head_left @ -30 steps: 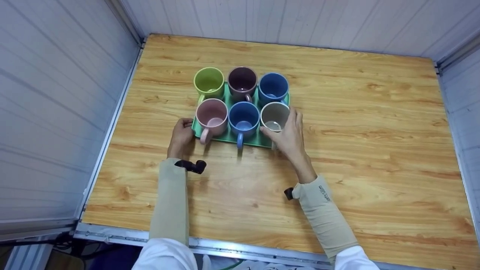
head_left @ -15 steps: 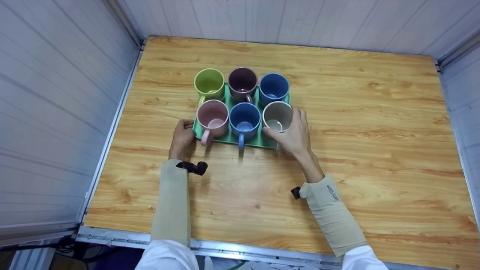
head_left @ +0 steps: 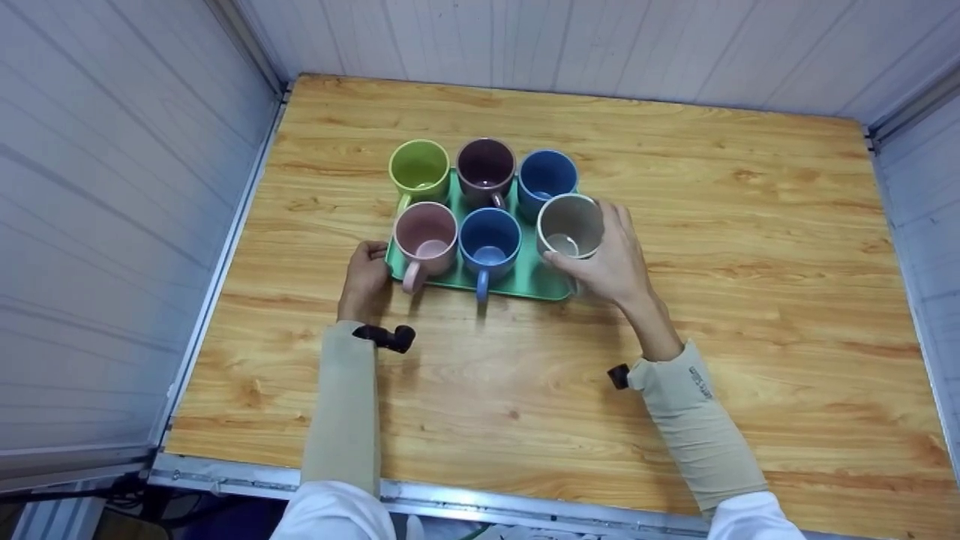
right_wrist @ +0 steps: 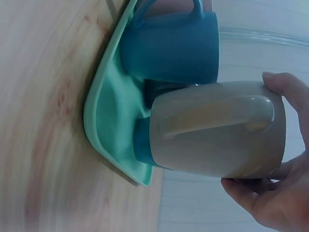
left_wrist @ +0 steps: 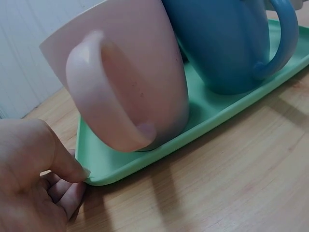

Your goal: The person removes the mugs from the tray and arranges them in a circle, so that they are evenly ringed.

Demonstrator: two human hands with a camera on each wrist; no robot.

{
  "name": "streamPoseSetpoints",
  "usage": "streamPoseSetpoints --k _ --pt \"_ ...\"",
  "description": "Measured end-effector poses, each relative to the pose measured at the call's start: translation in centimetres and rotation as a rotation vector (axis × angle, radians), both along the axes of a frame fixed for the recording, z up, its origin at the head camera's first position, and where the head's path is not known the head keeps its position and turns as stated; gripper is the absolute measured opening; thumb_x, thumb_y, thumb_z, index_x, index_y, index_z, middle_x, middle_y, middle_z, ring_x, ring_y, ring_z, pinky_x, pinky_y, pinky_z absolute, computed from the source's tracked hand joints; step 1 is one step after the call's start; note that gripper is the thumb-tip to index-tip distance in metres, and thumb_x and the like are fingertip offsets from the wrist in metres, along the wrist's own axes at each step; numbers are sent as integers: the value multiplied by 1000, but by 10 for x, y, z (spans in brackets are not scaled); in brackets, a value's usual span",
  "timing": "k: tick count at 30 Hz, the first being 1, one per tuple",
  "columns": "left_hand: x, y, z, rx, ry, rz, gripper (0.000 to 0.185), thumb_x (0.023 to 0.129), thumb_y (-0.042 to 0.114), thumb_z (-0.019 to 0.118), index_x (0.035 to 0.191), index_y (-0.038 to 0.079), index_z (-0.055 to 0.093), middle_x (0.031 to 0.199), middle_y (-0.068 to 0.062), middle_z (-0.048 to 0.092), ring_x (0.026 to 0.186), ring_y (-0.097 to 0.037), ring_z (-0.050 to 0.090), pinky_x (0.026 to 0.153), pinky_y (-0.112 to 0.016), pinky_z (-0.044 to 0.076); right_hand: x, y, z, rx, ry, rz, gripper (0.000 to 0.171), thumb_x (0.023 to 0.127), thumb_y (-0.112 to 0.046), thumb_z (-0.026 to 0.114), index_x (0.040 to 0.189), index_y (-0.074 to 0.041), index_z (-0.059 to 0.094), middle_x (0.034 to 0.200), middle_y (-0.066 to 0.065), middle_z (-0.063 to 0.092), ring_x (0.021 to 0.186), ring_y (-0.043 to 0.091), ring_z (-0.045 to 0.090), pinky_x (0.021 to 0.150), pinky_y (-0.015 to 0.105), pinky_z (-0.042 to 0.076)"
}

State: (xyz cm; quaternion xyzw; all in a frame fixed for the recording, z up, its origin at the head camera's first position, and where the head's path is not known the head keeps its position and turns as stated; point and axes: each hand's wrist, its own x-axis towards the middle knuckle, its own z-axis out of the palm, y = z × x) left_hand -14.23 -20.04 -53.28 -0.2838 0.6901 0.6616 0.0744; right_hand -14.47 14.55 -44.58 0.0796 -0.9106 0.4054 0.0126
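A green tray (head_left: 525, 281) on the wooden table carries several mugs: lime green (head_left: 418, 169), dark purple (head_left: 486, 166) and blue (head_left: 547, 176) at the back, pink (head_left: 425, 232) and blue (head_left: 489, 238) in front. My right hand (head_left: 600, 259) grips a grey mug (head_left: 570, 223) around its body and holds it above the tray's right end. In the right wrist view the grey mug (right_wrist: 217, 135) hangs off the tray (right_wrist: 111, 121). My left hand (left_wrist: 58, 179) pinches the tray's near left corner (left_wrist: 96, 176), thumb on the rim, beside the pink mug (left_wrist: 130, 82).
White panel walls close in the table (head_left: 750, 300) on the left, back and right. A metal rail (head_left: 450, 502) runs along its near edge. Bare wood lies to the right of the tray and in front of it.
My right hand has lifted the grey mug out of the tray's front right place and carried it up and to the right. The left hand has stayed at the tray's corner.
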Motion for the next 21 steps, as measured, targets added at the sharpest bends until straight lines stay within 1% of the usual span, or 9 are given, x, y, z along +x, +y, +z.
streamPoseSetpoints --k 2,3,6,9,11,14,17,20,21 --pt "-2 1 1 29 2 14 36 88 -6 42 124 -3 44 113 -10 46 108 -20 45 96 -27 42 -2 5 2 -8 23 11 97 63 -50 83 140 -9 41 129 12 44 116 25 46 97 45 42" --pt "-2 0 2 25 -5 6 36 89 -5 42 125 -2 44 115 -10 46 109 -20 45 97 -27 42 -2 7 2 -10 34 15 96 63 -50 83 140 -9 41 129 12 45 115 26 47 96 46 42" --pt "-1 0 1 -23 -26 -25 36 91 -1 42 127 -1 44 119 -12 47 112 -22 46 98 -28 42 -2 14 2 -13 58 24 96 63 -49 84 139 -8 43 129 13 46 114 27 48 94 47 43" --pt "2 -1 -6 -50 -30 -50 36 92 3 45 129 -2 44 121 -13 48 112 -22 47 98 -29 42 3 21 -1 -6 62 20 95 63 -49 84 138 -8 43 129 14 46 113 27 49 93 48 43" --pt "3 0 -9 -26 -8 -35 36 92 2 48 127 -4 44 117 -13 49 109 -22 47 96 -28 43 6 25 -2 -4 51 16 96 63 -49 84 139 -8 42 130 14 45 114 28 48 93 49 43" --pt "2 2 -12 48 23 2 35 90 -1 50 124 -5 43 111 -10 48 105 -20 47 94 -27 44 6 33 0 1 38 7 97 64 -49 84 140 -8 41 132 15 44 115 29 47 93 50 43" --pt "1 1 -11 54 33 9 33 90 -2 49 123 -5 44 109 -9 47 103 -19 47 93 -27 44 5 41 4 3 31 -5 97 64 -47 84 141 -7 40 133 16 43 116 30 46 94 51 42" --pt "0 -1 -11 -7 21 -23 33 91 0 47 124 -4 44 113 -11 48 106 -20 47 95 -27 43 3 50 6 -1 19 -16 97 64 -44 85 141 -6 40 133 17 43 117 30 46 94 51 42" --pt "-1 -1 -10 -4 14 -25 34 91 0 46 125 -4 44 114 -12 48 107 -21 47 96 -28 43 3 53 7 3 14 -20 97 64 -43 85 141 -6 39 133 17 43 117 31 46 94 51 42"
